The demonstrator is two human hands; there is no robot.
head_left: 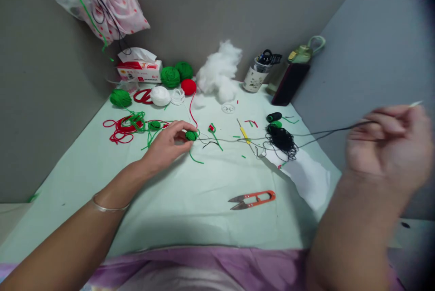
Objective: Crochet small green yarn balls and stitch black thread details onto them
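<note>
My left hand (170,143) pinches a small green crocheted ball (191,136) between thumb and fingers above the table. Black yarn (326,131) runs from this ball across to my right hand (387,141), raised far out at the right with its fingers closed round the strand. A pale thin pointed tip (416,104) sticks out of the right fingers; its kind is unclear. A tangle of black yarn (282,141) lies under the stretched strand. Beside the ball are a small red and green crocheted piece (211,128) and a yellow-handled crochet hook (244,134).
Orange thread snips (253,199) lie near the front. White stuffing (219,73), a red yarn ball (188,86), a white yarn ball (160,96) and a tissue box (140,71) stand at the back. A pen cup (256,75) and a bottle (292,75) stand back right.
</note>
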